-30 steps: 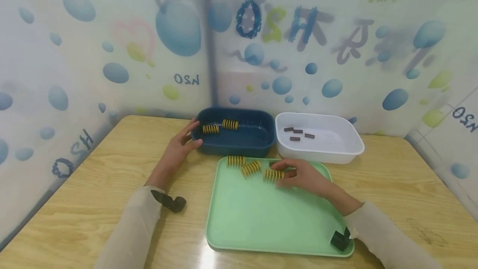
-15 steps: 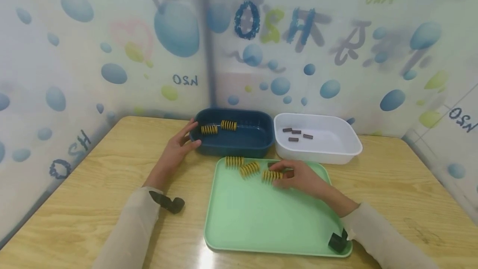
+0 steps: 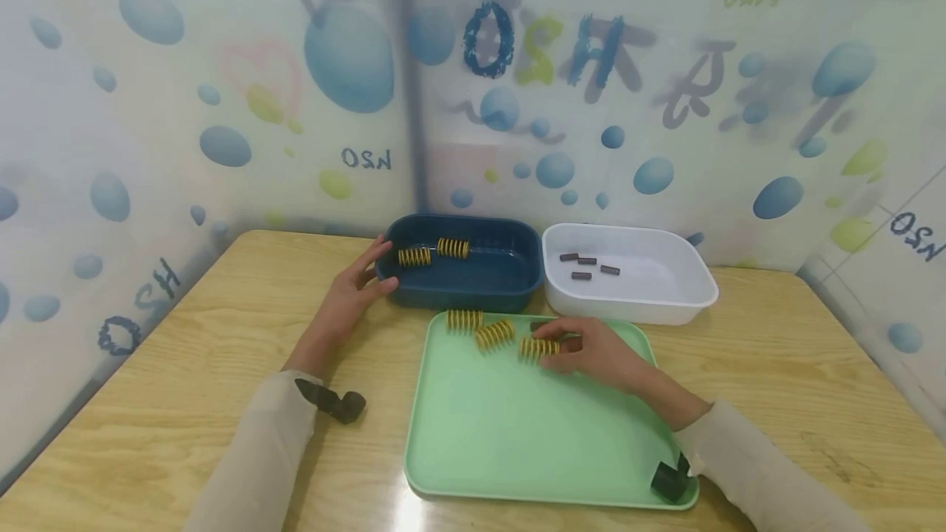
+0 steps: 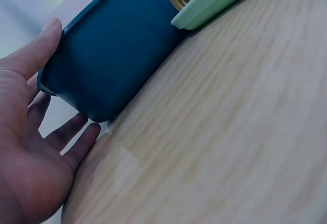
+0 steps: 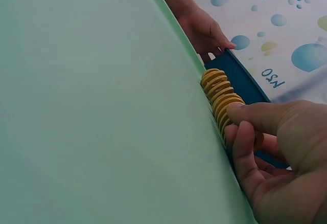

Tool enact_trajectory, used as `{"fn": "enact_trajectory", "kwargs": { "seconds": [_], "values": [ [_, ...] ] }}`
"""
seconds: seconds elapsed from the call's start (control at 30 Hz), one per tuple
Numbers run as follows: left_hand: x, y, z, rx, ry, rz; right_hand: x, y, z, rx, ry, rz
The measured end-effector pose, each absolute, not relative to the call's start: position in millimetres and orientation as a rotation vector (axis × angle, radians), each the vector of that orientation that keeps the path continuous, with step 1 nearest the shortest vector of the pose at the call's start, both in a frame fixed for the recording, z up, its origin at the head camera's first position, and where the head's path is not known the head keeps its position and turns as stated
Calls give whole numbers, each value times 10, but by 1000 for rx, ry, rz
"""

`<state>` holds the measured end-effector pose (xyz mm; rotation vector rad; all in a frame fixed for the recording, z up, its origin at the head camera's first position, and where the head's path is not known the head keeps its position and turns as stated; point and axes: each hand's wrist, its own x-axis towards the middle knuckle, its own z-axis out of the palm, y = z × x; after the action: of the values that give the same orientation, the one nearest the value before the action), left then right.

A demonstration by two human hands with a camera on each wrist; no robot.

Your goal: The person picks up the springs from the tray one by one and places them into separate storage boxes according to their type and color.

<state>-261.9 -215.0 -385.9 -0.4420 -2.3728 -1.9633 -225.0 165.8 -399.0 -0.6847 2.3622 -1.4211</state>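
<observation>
My right hand (image 3: 594, 351) pinches the right end of a yellow coil spring (image 3: 534, 347) near the back of the green tray (image 3: 510, 433). Two more yellow springs (image 3: 493, 335) lie to its left on the tray. Partly hidden behind the right fingers is a small dark piece (image 3: 537, 325). My left hand (image 3: 351, 294) touches the left end of the dark blue container (image 3: 466, 298), its fingers extended, as the left wrist view also shows. Inside that container lie two yellow springs (image 3: 453, 248). In the right wrist view, the thumb (image 5: 255, 115) rests against the yellow coils.
A white container (image 3: 636, 310) stands right beside the blue one, with several small dark cylinders (image 3: 580, 276) in it. Both stand behind the tray on the wooden table (image 3: 355, 466). A patterned wall (image 3: 628, 105) rises at the table's back edge.
The head view has shifted slightly. Both hands and the springs otherwise stay where they were.
</observation>
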Motion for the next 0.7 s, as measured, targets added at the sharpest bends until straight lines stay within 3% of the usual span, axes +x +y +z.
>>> {"fn": "enact_trajectory", "kwargs": {
  "seconds": [0.7],
  "values": [
    [-2789,-2223,-4113,-446,-2359,-1929,-2252,1664,-3928,-670,2346,-1421]
  ]
}}
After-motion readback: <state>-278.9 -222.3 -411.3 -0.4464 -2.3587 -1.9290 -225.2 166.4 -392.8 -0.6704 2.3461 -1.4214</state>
